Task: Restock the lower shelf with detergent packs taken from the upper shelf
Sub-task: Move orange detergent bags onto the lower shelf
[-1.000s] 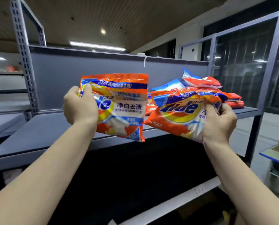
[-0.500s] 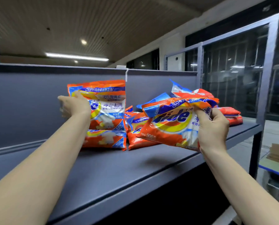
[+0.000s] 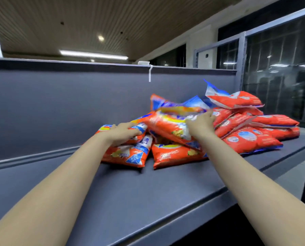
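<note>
Both hands reach forward onto the pile of detergent packs (image 3: 240, 128) that lies on the upper shelf (image 3: 148, 192), toward its back right corner. The left hand (image 3: 122, 133) lies on top of a pack at the left end of the pile (image 3: 130, 139), fingers laid forward over it and bent a little at the tips; whether they really grip it I cannot tell. The right hand (image 3: 200, 124) sits on the blurred pack on top of the middle of the pile (image 3: 167, 125), fingers curled into its far right edge, so it looks to be holding that pack. The two hands are apart, with that middle pack between them.

The packs lie straight ahead of the arms, mostly flat, their long sides running roughly left to right across the shelf. Each hand is already on its own pack, so neither must travel further. The lower shelf is not in view; judging by the task, the packs must come back toward the front edge and down.
</note>
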`<state>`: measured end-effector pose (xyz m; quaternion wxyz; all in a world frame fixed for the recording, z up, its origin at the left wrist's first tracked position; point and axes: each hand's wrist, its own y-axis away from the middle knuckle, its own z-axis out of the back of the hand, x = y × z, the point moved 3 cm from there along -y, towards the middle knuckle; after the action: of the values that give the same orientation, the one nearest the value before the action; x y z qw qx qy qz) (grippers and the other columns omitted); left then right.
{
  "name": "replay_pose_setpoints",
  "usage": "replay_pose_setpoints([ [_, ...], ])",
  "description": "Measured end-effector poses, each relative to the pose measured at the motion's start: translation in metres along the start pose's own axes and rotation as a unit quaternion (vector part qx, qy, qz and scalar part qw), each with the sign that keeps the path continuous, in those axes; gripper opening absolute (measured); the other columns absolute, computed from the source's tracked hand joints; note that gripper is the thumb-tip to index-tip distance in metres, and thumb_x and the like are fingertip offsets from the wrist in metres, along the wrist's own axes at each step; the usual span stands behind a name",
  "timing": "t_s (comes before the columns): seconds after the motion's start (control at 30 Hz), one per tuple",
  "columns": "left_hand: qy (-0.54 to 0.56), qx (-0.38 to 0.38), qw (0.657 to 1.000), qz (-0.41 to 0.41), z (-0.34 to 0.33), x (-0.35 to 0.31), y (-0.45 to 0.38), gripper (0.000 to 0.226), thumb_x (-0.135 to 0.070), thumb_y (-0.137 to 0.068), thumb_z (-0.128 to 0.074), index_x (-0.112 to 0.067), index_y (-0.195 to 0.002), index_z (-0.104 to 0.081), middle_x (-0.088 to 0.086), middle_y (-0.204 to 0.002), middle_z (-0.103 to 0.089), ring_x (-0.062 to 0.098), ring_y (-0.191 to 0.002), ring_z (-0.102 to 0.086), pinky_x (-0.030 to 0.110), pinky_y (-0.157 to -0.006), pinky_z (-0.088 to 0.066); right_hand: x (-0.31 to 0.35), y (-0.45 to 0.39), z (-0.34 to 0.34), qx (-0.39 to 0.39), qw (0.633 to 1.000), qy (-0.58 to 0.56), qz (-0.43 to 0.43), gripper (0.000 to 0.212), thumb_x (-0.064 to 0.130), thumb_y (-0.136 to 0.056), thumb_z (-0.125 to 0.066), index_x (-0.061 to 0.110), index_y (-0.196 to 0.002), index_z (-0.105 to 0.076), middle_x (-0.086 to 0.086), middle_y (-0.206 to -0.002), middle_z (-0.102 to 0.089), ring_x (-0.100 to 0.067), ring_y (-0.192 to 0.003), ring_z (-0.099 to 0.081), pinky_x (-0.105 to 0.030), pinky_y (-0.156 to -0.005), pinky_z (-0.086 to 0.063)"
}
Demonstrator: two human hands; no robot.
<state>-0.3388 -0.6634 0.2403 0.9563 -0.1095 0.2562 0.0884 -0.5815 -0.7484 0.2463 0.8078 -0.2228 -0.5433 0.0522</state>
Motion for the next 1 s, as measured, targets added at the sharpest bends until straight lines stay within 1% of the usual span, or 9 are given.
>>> replay_pose_setpoints([
  [0.07, 0.003, -0.013, 1.000, -0.027, -0.001, 0.000, 0.001, 0.033, -0.039, -0.090, -0.049, -0.038, -0.122, -0.057, -0.004, -0.124, -0.060, 0.024, -0.128, -0.041, 0.046, -0.116, -0.014, -0.004, 0.007, -0.007, 0.013, 0.987, 0.152, 0.045, 0.078, 0.028, -0.089, -0.059, -0.001, -0.147, -0.015, -0.019, -0.152, -0.022, -0.038, -0.134, -0.029, -0.040, -0.108, -0.028],
  [0.2, -0.039, -0.034, 0.997, -0.049, -0.005, -0.001, 0.007, 0.038, -0.039, -0.098, -0.041, -0.038, -0.136, -0.047, -0.003, -0.142, -0.048, 0.022, -0.137, -0.033, 0.046, -0.118, -0.005, -0.002, 0.017, -0.013, 0.094, 0.948, 0.262, 0.156, 0.042, 0.032, -0.097, -0.036, 0.010, -0.130, -0.051, -0.018, -0.145, -0.035, -0.036, -0.133, -0.031, -0.044, -0.108, -0.029],
  [0.33, -0.051, -0.054, 0.997, -0.011, -0.011, -0.003, 0.020, 0.048, -0.039, -0.100, -0.034, -0.034, -0.147, -0.031, 0.006, -0.156, -0.028, 0.024, -0.146, -0.012, 0.045, -0.118, -0.006, -0.015, 0.029, -0.007, 0.188, 0.934, 0.269, 0.142, 0.056, 0.054, -0.095, -0.032, 0.031, -0.146, -0.033, 0.000, -0.161, -0.005, -0.026, -0.147, -0.008, -0.048, -0.117, -0.012],
  [0.43, -0.014, -0.048, 0.999, 0.001, -0.013, -0.005, 0.045, 0.057, -0.039, -0.099, -0.041, -0.028, -0.151, -0.022, 0.006, -0.160, -0.014, 0.018, -0.148, -0.004, 0.038, -0.119, -0.006, -0.018, 0.045, 0.003, 0.195, 0.923, 0.278, 0.183, 0.060, 0.047, -0.095, -0.042, 0.029, -0.149, -0.025, 0.001, -0.161, -0.005, -0.026, -0.146, -0.010, -0.049, -0.116, -0.016],
  [0.53, 0.018, -0.060, 0.998, 0.006, -0.011, -0.011, 0.077, 0.055, -0.038, -0.097, -0.048, -0.020, -0.147, -0.033, 0.001, -0.154, -0.030, 0.016, -0.140, -0.028, 0.026, -0.105, -0.025, -0.016, 0.070, 0.015, 0.190, 0.929, 0.250, 0.197, 0.063, 0.039, -0.091, -0.053, 0.023, -0.148, -0.029, -0.003, -0.159, -0.015, -0.027, -0.144, -0.019, -0.048, -0.114, -0.023],
  [0.6, 0.029, -0.085, 0.996, 0.025, -0.010, -0.012, 0.101, 0.044, -0.035, -0.096, -0.051, -0.021, -0.137, -0.049, 0.001, -0.141, -0.049, 0.017, -0.119, -0.047, 0.022, -0.087, -0.031, -0.011, 0.090, 0.023, 0.178, 0.938, 0.220, 0.200, 0.061, 0.037, -0.089, -0.055, 0.019, -0.145, -0.037, -0.007, -0.152, -0.031, -0.028, -0.138, -0.032, -0.045, -0.111, -0.030],
  [0.67, 0.015, -0.124, 0.991, 0.041, -0.008, -0.013, 0.126, 0.034, -0.031, -0.094, -0.052, -0.021, -0.126, -0.058, 0.003, -0.128, -0.058, 0.016, -0.103, -0.050, 0.022, -0.080, -0.034, -0.006, 0.111, 0.031, 0.164, 0.949, 0.179, 0.203, 0.056, 0.035, -0.088, -0.057, 0.016, -0.139, -0.044, -0.010, -0.142, -0.044, -0.029, -0.129, -0.042, -0.041, -0.105, -0.036],
  [0.83, -0.022, -0.273, 0.959, 0.070, 0.001, -0.011, 0.201, 0.019, -0.030, -0.091, -0.046, -0.024, -0.095, -0.064, -0.002, -0.102, -0.067, 0.025, -0.097, -0.058, 0.033, -0.079, -0.047, -0.001, 0.168, 0.044, 0.153, 0.960, 0.093, 0.214, 0.037, 0.032, -0.088, -0.060, 0.018, -0.122, -0.057, -0.005, -0.127, -0.058, -0.026, -0.118, -0.052, -0.041, -0.098, -0.042],
  [1.0, -0.059, -0.294, 0.950, 0.086, 0.005, 0.002, 0.268, 0.019, -0.029, -0.091, -0.045, -0.022, -0.091, -0.063, -0.003, -0.095, -0.068, 0.026, -0.094, -0.059, 0.034, -0.076, -0.047, -0.001, 0.228, 0.051, 0.169, 0.957, 0.051, 0.231, 0.031, 0.029, -0.089, -0.061, 0.016, -0.117, -0.062, -0.003, -0.123, -0.062, -0.023, -0.118, -0.052, -0.036, -0.099, -0.040],
])
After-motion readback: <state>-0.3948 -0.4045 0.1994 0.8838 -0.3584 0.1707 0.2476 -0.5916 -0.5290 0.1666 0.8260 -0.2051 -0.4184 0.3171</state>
